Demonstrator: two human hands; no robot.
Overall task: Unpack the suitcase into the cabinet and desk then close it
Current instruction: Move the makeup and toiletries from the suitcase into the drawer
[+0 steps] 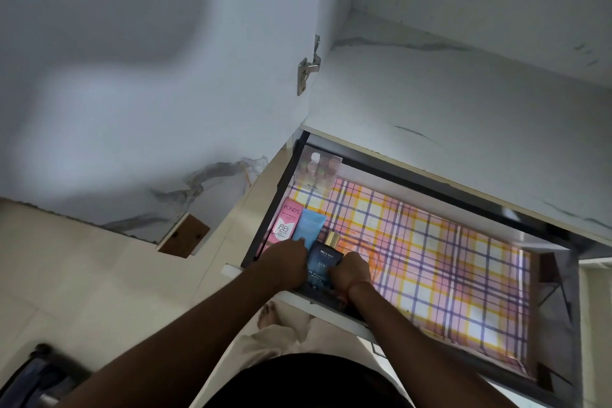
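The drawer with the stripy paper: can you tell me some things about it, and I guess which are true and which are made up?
1. The drawer is pulled open. True.
2. The Pond's BB cream box is green. False: it is pink.
3. A light blue tube lies right beside the pink box. True.
4. The dark blue Bella Vita cologne bottle stands on the marble shelf above. False: it is in the drawer, between the left hand and the right hand.
5. The drawer liner is plain white. False: it is a plaid of pink, yellow and purple.
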